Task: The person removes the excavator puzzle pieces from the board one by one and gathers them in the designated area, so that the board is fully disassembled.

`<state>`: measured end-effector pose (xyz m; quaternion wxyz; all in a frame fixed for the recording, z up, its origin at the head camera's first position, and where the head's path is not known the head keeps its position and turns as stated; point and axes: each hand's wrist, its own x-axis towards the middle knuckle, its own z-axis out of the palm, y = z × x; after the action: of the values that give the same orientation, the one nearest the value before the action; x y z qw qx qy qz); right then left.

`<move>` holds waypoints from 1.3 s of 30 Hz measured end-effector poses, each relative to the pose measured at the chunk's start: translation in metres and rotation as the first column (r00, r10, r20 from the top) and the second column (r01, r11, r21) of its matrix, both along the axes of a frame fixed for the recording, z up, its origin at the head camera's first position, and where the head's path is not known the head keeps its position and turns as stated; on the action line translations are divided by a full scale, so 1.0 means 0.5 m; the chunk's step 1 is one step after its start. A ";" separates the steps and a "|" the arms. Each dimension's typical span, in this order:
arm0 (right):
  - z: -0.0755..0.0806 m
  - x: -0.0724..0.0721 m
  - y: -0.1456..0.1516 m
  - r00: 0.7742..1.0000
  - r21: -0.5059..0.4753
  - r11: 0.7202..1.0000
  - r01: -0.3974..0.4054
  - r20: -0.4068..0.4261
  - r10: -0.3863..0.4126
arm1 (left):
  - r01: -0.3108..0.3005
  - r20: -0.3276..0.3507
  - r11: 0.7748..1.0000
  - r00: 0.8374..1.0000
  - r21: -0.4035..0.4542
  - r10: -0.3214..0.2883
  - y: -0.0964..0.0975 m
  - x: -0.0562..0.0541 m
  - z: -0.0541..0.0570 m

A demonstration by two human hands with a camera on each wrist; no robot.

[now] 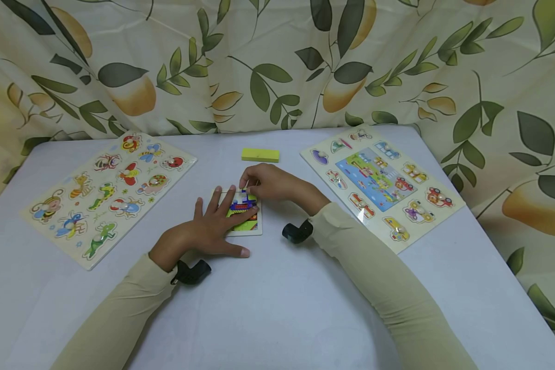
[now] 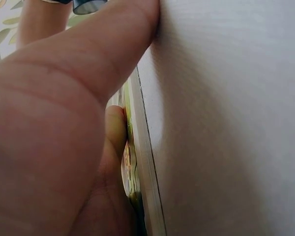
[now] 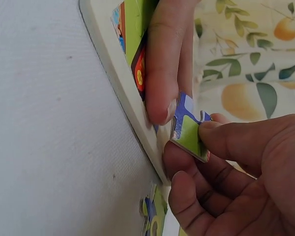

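A small jigsaw puzzle board with a pale rim lies mid-table, its picture partly filled with colourful pieces. My left hand rests on it with spread, straight fingers that cover much of the picture; the thumb lies beyond the near edge. In the left wrist view the board's edge runs beside the hand. At the board's far right corner, my right hand pinches a green, blue and white puzzle piece between thumb and fingers. This piece is tilted, close to a left fingertip. Another puzzle piece lies past the board's corner.
Behind the board lies a yellow block. An insect puzzle board lies to the left, and a vehicle puzzle board to the right. A leaf-patterned curtain hangs along the table's far edge.
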<state>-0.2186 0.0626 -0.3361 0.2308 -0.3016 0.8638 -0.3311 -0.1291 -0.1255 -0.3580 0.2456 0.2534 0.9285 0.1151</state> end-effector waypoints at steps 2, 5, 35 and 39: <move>0.000 0.000 0.004 1.000 -0.001 1.000 0.006 -0.005 -0.006 | 0.001 0.000 1.000 1.000 0.000 -0.001 0.000 0.000 0.000; -0.001 -0.001 0.012 1.000 -0.005 1.000 0.019 -0.002 -0.019 | -0.002 0.000 1.000 1.000 -0.003 0.002 0.001 -0.001 0.000; 0.011 -0.021 0.111 0.998 0.018 0.998 0.060 -0.014 -0.059 | -0.021 0.016 1.000 1.000 0.002 0.021 0.002 0.002 0.002; 0.014 -0.023 0.124 0.997 0.026 0.997 0.076 -0.015 -0.076 | -0.020 0.014 1.000 1.000 0.010 0.020 0.001 -0.001 -0.001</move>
<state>-0.2300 0.1244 -0.3291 0.2159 -0.2679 0.8805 -0.3260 -0.1296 -0.1251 -0.3584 0.2496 0.2446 0.9287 0.1241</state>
